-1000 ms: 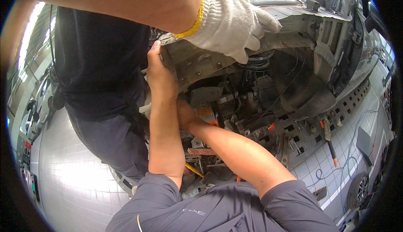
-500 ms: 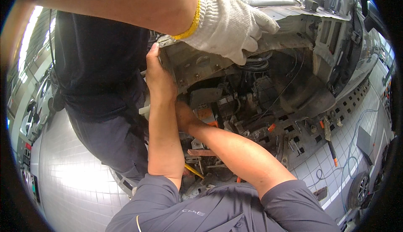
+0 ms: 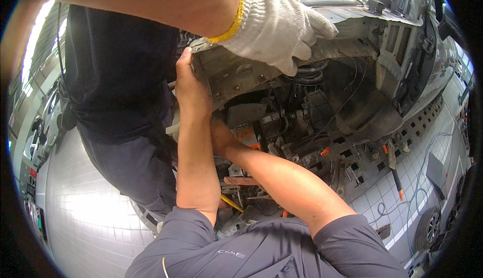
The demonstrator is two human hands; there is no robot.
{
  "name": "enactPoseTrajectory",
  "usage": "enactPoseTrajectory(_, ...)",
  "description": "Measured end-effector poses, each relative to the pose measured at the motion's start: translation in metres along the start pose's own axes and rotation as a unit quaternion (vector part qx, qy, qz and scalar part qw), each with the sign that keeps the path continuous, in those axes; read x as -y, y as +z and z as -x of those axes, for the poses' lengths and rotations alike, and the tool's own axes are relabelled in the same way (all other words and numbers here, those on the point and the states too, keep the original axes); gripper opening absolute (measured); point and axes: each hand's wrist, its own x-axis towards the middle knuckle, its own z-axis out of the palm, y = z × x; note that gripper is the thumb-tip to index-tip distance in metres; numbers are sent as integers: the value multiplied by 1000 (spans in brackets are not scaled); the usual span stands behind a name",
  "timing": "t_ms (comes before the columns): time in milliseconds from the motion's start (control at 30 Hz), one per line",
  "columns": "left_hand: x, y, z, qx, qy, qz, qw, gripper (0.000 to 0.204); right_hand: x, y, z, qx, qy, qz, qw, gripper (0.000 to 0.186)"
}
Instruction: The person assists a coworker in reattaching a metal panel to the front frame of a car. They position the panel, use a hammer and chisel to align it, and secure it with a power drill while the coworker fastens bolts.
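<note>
My left hand (image 3: pixel 193 87) is raised at the front end of a stripped car's inner fender panel (image 3: pixel 229 79). Its thumb lies along the metal edge, while the other fingers wrap out of sight. Lower down, my right hand (image 3: pixel 222 138) reaches behind my left forearm into the shadow beneath the panel. That hand's fingers are hidden, so its grip does not show. Above both, a co-worker's hand in a white knit glove (image 3: pixel 274 29) with a yellow cuff rests over the panel's top, its fingers pointing right.
A co-worker in dark clothes (image 3: pixel 121 77) stands close on my left. The open wheel well (image 3: pixel 352 97) lies ahead. Below it is a perforated metal bench (image 3: pixel 375 160) bearing tools and clamps. A wheel (image 3: pixel 428 227) and a blue hose (image 3: pixel 418 192) lie on the right-hand floor.
The co-worker's gloved hand has shifted very slightly right against the panel. My two hands keep nearly the same place.
</note>
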Motion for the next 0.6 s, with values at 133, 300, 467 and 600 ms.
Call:
enactPoseTrajectory(133, -2, 0, 2, 22, 4, -2, 1000, 40, -7, 8, -4, 22, -5, 10, 1000, 30)
enactPoseTrajectory(300, 0, -3, -1, 22, 5, 1, 1000, 40, -4, 8, -6, 32, -3, 29, 999, 29)
enactPoseTrajectory(467, 1, -4, -1, 22, 10, -4, 1000, 39, 5, -3, -2, 2, -44, 30, 999, 28)
enactPoseTrajectory(600, 0, 1, 1, 12, 6, -6, 1000, 38, -4, 5, -3, -31, -39, 29, 998, 29)
